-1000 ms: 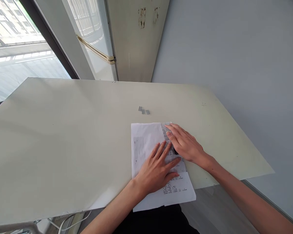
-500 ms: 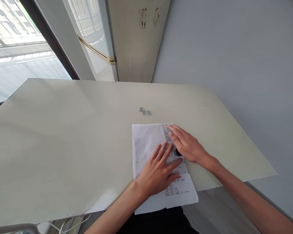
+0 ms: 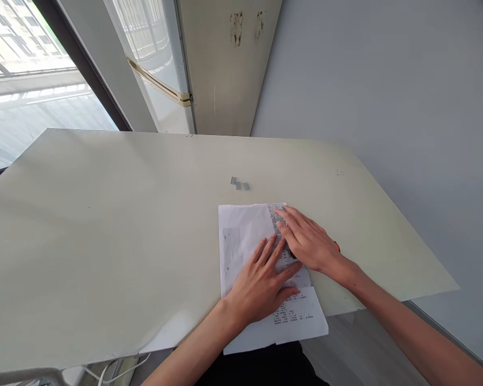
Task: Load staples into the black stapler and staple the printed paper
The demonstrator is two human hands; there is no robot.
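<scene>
My left hand (image 3: 261, 279) lies flat on stacked sheets of paper (image 3: 245, 217), fingers spread. The sheets have printed text along the right side and overhang the table's front edge. Across their right edge is my right hand (image 3: 308, 241), with its fingers stretched forward over the print. Its palm covers most of what looks like a stapler: a black end (image 3: 293, 254) shows by the thumb side and a red-orange bit (image 3: 337, 246) on the far side. Beyond the paper lie several small grey strips (image 3: 238, 185) that look like staples.
The white table (image 3: 104, 241) spreads far to the left, with its front edge close to my body. A wall (image 3: 378, 80) stands on the right. Behind the table are a fridge (image 3: 221, 80) and a window (image 3: 24, 64). White cables (image 3: 116, 372) hang below at the left.
My right hand has shifted and tilted slightly, covering more of the black end, and the red-orange bit now shows behind it. The left hand and the paper have stayed in place.
</scene>
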